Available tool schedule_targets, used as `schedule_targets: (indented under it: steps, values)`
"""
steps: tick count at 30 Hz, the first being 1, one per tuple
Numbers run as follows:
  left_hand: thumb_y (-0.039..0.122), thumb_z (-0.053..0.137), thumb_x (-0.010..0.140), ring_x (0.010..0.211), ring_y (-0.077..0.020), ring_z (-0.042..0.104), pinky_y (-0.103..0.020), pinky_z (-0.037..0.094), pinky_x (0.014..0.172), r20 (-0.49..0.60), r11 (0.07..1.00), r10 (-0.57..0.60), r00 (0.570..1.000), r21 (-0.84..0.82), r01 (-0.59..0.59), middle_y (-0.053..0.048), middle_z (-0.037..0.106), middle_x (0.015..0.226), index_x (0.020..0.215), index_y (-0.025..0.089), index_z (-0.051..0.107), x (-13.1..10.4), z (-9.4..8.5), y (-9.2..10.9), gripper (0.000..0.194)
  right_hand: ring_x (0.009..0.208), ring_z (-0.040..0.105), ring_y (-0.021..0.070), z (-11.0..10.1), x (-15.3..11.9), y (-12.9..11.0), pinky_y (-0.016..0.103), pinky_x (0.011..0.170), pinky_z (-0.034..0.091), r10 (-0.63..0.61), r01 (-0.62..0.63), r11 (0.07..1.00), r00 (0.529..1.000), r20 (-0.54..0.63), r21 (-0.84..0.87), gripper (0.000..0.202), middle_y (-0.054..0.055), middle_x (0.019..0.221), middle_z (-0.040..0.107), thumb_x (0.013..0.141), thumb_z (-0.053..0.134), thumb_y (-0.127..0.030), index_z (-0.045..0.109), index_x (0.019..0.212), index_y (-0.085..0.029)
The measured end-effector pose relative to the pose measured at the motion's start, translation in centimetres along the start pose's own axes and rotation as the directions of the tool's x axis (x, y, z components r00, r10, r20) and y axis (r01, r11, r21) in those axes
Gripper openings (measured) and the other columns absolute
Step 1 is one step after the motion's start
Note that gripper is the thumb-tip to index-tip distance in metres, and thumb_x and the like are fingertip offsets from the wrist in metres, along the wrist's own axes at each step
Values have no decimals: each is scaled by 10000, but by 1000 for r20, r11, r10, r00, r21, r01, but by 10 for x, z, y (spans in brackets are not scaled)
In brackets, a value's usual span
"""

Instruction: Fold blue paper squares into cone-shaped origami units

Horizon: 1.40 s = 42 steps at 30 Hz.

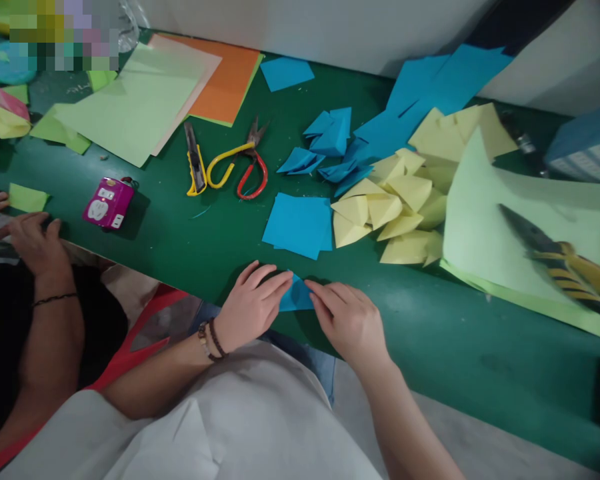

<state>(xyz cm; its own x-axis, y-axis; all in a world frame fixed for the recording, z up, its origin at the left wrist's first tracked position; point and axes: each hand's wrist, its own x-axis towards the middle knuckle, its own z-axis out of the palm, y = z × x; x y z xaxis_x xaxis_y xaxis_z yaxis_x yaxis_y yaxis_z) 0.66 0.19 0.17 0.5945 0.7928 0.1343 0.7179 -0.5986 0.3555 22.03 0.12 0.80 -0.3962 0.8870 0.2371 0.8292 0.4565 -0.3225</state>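
A small folded piece of blue paper [297, 296] lies at the near edge of the green table, between my hands. My left hand [254, 301] holds its left side, fingers close together on it. On the right side, my right hand [347, 319] pinches the paper between thumb and fingers. Just beyond is a stack of flat blue squares [300, 223]. Folded blue pieces [331, 133] and a pile of folded yellow pieces [395, 200] sit farther back and to the right.
Red-and-yellow scissors [247, 160], a yellow cutter [195, 160] and a purple power adapter [109, 203] lie left of centre. Large scissors [560, 260] rest on green sheets [485, 207] at right. Another person's hand [37, 243] is at far left.
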Motion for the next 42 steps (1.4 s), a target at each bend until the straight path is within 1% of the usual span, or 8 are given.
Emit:
schedule_targets:
  steps: [6, 10, 14, 17, 21, 29, 37, 42]
  values:
    - [249, 451, 987, 1261, -247, 482, -486, 363, 1126, -31, 1000, -9, 999, -8, 8, -43, 599, 1372, 1309, 176, 579, 2, 0, 0, 354, 709, 619, 163, 5, -1, 1, 296, 668, 458, 16, -15, 1000, 1000, -21, 22, 222, 34, 747, 682, 955, 515, -227, 714, 1043, -183]
    - [298, 458, 995, 1244, -251, 498, -475, 374, 1114, -43, 1000, -3, 999, 13, 4, -36, 606, 1364, 1275, 171, 601, 2, 0, -1, 338, 772, 649, 187, 1, -6, -1, 320, 715, 487, 72, -71, 997, 991, -116, 18, 171, 54, 836, 716, 926, 581, -249, 691, 1043, -192]
    - [303, 455, 997, 1236, -245, 502, -469, 378, 1113, -53, 1000, 5, 999, 28, -3, -30, 614, 1354, 1262, 165, 609, 2, 1, 0, 335, 881, 688, 195, -8, -19, -18, 352, 813, 528, 118, -97, 990, 970, -212, 105, 202, 61, 998, 744, 877, 615, -141, 636, 1062, -219]
    - [291, 448, 998, 1237, -242, 500, -467, 374, 1120, -59, 999, -5, 998, 32, 7, -30, 618, 1350, 1256, 159, 614, 2, 2, 1, 334, 927, 713, 167, -7, -31, -39, 290, 782, 560, 90, -66, 959, 993, -77, 276, 215, 72, 1085, 741, 891, 555, -100, 596, 1070, -212]
    - [272, 443, 994, 1237, -247, 500, -474, 380, 1117, -68, 999, -2, 998, 34, 5, -29, 614, 1356, 1260, 146, 612, 2, 2, 2, 340, 1003, 717, 159, 4, -40, -54, 242, 772, 580, 116, -121, 913, 993, 38, 390, 212, 90, 1204, 709, 920, 482, -95, 561, 1078, -210]
    - [280, 446, 989, 1248, -248, 496, -474, 380, 1120, -62, 999, -14, 998, 50, 17, -37, 605, 1365, 1276, 155, 606, 1, 3, 3, 352, 625, 714, 102, 5, -44, -55, 215, 579, 566, 169, -192, 876, 981, 92, 442, 182, 82, 1250, 689, 928, 473, -128, 541, 1061, -232]
    - [279, 464, 983, 1251, -249, 491, -471, 373, 1128, -52, 999, -11, 999, 53, 14, -43, 602, 1367, 1277, 146, 598, 0, 2, 2, 350, 788, 750, 144, 4, -41, -58, 209, 610, 568, 326, -341, 842, 939, 108, 419, 160, 28, 1084, 757, 937, 475, -169, 574, 1049, -228]
    - [286, 458, 985, 1252, -250, 497, -475, 376, 1128, -42, 998, -19, 999, 54, 22, -46, 605, 1362, 1276, 163, 600, 1, 1, 2, 346, 722, 740, 131, -4, -41, -45, 203, 584, 560, 489, -475, 801, 870, 58, 365, 153, 20, 1030, 770, 936, 503, -249, 634, 1013, -233]
